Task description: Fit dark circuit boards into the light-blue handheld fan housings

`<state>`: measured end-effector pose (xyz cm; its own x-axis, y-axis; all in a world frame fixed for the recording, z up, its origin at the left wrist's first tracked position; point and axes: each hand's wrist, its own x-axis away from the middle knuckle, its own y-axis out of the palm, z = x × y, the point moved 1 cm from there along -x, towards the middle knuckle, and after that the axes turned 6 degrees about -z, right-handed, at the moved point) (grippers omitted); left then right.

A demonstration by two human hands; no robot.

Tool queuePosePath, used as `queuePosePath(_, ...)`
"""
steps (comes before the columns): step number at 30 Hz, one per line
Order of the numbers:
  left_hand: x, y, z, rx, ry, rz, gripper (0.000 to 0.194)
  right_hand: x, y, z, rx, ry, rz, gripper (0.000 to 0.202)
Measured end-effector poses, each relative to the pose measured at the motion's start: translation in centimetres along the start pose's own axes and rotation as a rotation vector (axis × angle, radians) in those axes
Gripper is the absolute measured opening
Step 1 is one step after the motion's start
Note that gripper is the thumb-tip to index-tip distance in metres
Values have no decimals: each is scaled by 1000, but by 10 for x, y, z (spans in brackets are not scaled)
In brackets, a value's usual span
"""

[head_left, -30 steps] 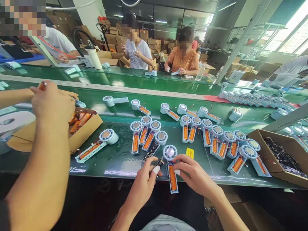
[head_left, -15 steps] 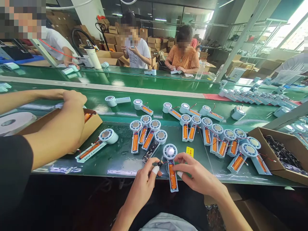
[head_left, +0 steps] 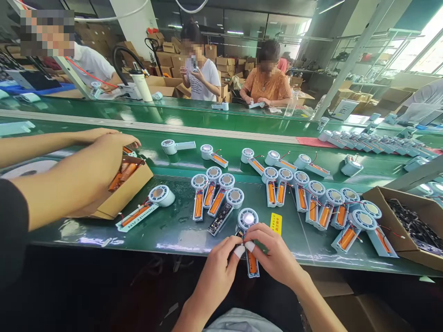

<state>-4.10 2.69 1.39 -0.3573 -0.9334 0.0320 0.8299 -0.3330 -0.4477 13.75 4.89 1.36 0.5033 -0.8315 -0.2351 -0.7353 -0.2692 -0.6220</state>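
At the bench's front edge lies a light-blue fan point(head_left: 248, 218), its handle open with an orange battery point(head_left: 252, 264) inside. Over the handle, my left hand point(head_left: 221, 263) pinches a small black circuit board point(head_left: 238, 236), mostly covered by fingers. My right hand point(head_left: 272, 251) closes its fingertips beside the left ones, near thin wires at the top of the handle; what exactly it grips is too small to tell. White covers sit on both thumbs. Another fan point(head_left: 235, 197) with a black board point(head_left: 220, 218) on its handle lies just behind.
Open fans point(head_left: 325, 207) lie in rows on the green bench point(head_left: 187, 240). A carton of dark parts point(head_left: 384, 207) stands right, a carton of orange batteries point(head_left: 114, 203) left, with a co-worker's arms point(head_left: 79, 170) over it. A yellow label point(head_left: 276, 224) lies near my right hand. People work across the line.
My hands have come together over the fan handle, bringing the small board against the wires. The co-worker's hands at left have shifted, exposing more batteries. The view has moved slightly.
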Motion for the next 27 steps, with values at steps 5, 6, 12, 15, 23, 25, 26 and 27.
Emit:
queuePosePath(5,-1,2,-1,1,-33,46,28,-1,6,1,97,-100,-3,23)
queuePosePath(6,-1,1,-1,-11,-47,48,29,-1,6,3,132,-126,-4,24)
queuePosePath(12,1,-3,0,-43,-84,35,33,-2,14,8,260,-118,83,22)
queuePosePath(15,3,-1,-3,33,-104,63,29,-5,15,3,313,-63,136,20)
queuePosePath(23,8,11,-13,55,-190,143,38,-11,15,-17,638,-14,96,23)
queuePosePath(25,8,14,-15,44,-126,194,38,-12,15,-21,711,-12,86,26)
queuePosePath(26,9,15,-16,37,-95,223,38,-12,15,-22,726,-10,82,27)
queuePosePath(27,9,17,-17,32,-70,247,38,-13,16,-23,729,-10,77,27)
